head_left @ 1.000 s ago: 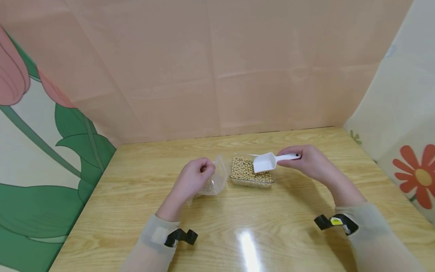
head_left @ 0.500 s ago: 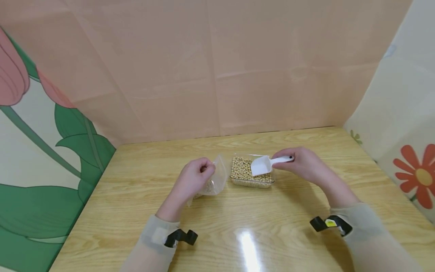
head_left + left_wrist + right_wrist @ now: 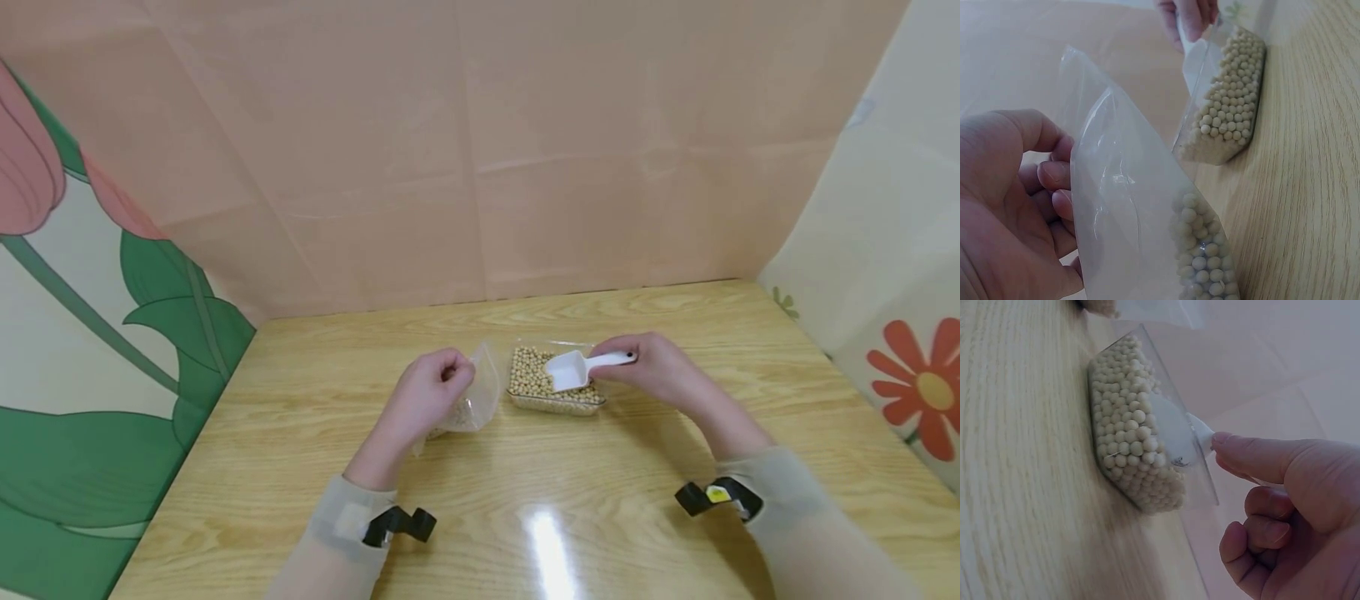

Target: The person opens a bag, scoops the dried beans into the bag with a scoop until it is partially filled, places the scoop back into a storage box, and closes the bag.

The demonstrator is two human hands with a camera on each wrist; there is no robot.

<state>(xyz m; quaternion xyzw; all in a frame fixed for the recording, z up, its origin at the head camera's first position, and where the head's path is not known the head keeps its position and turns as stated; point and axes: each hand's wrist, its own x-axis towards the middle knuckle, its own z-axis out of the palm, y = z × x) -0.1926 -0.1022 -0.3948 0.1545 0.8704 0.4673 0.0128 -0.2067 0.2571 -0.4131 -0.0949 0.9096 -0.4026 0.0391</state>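
Observation:
A clear plastic box (image 3: 557, 406) of pale round soybeans (image 3: 529, 372) stands on the table. My right hand (image 3: 651, 364) pinches the handle of a white scoop (image 3: 567, 372), whose blade dips into the beans at the box's right part. To the left of the box, my left hand (image 3: 427, 388) pinches the rim of a clear plastic bag (image 3: 1116, 187). The bag stands up with its top raised, and more soybeans (image 3: 1207, 262) lie in its bottom. In the right wrist view the scoop's blade (image 3: 1172, 428) shows through the box wall, against the beans.
The wooden table (image 3: 300, 467) reaches to a pinkish cloth backdrop (image 3: 480, 167). A wall with printed leaves (image 3: 172, 333) borders the left side, and one with a red flower (image 3: 926, 387) the right. Black camera straps (image 3: 397, 525) circle both sleeves.
My right hand has moved left and slightly down with the scoop, whose blade has gone from above the beans into them. The left hand and the bag have stayed in place.

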